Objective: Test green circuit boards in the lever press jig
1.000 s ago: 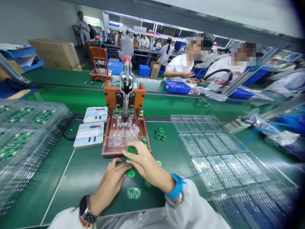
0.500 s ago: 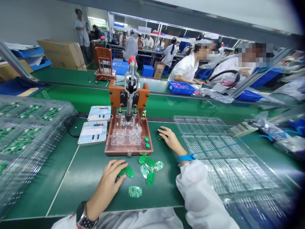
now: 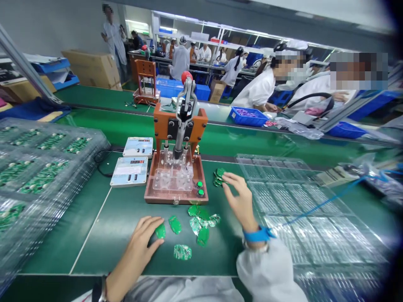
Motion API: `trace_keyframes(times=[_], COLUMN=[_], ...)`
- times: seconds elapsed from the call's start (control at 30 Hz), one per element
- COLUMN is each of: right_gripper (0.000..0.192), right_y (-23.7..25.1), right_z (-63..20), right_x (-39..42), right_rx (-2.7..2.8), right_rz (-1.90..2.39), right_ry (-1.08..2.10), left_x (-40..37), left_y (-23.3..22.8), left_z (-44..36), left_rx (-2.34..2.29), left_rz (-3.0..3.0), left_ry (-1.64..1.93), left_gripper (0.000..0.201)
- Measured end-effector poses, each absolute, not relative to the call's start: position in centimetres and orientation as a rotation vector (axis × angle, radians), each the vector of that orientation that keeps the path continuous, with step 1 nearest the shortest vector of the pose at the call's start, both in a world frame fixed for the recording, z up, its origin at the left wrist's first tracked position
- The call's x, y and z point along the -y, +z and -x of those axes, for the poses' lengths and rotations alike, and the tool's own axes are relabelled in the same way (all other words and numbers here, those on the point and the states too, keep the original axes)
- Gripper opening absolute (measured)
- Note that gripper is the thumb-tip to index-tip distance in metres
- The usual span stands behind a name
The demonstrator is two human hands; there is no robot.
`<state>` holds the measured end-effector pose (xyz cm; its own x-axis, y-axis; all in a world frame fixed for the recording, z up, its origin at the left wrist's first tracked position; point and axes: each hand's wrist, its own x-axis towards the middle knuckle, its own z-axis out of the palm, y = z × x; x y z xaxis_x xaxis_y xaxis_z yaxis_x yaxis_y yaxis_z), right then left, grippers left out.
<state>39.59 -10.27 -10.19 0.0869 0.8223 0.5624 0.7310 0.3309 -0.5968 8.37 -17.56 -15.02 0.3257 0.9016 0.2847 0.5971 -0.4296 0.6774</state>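
My left hand point(image 3: 143, 241) is low over the bench, with thumb and fingers closed around the edges of a green circuit board point(image 3: 160, 231). Just right of it, another circuit board point(image 3: 175, 225) lies flat. My right hand point(image 3: 238, 195), fingers apart and holding nothing, is beside a small stack of circuit boards point(image 3: 219, 177). Several more boards form a loose pile point(image 3: 201, 220) between the hands, and a single board point(image 3: 182, 252) showing its components lies nearer me. Behind them stands a test fixture point(image 3: 176, 197) with an upright toggle clamp point(image 3: 185, 96).
Two meter boxes point(image 3: 129, 171) sit left of the fixture. Clear trays of boards point(image 3: 47, 155) are stacked at the left; clear compartment trays point(image 3: 302, 201) lie at the right. A blue cord point(image 3: 327, 203) runs from my right wristband. Co-workers point(image 3: 256, 88) sit beyond a blue bin point(image 3: 248, 116).
My right hand has drawn back from the stack, which now shows more fully. The board at my left hand has separated from its neighbour. The view has shifted slightly.
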Motion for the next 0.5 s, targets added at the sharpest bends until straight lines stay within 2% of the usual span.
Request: trace_keyframes(times=[0.03, 0.13, 0.23, 0.33, 0.5], right_gripper=[0.016, 0.021, 0.036, 0.046, 0.042], right_y=[-9.3, -8.4, -9.8, -11.3, -11.2], right_z=[-37.6, -32.2, -29.8, -29.7, -29.8], right_x=[11.8, 15.6, 16.7, 16.0, 15.3], right_rx=[1.667, 1.955, 2.255, 2.417, 2.468], right_rz=[1.275, 0.932, 1.015, 1.155, 1.156], right_ry=[0.159, 0.585, 0.834, 0.834, 0.758], left_x=[17.5, 16.7, 14.7, 11.9, 7.3], left_y=[-14.8, -13.1, -10.1, -7.5, -6.8], left_z=[-8.2, -7.6, -6.9, -6.5, -7.4], left_rx=[-1.314, -1.28, -1.307, -1.321, -1.191], left_rz=[-2.141, -2.173, -2.218, -2.249, -2.211], left_ry=[0.899, 0.964, 1.105, 1.134, 1.028], left_gripper=[0.029, 0.024, 0.023, 0.024, 0.026])
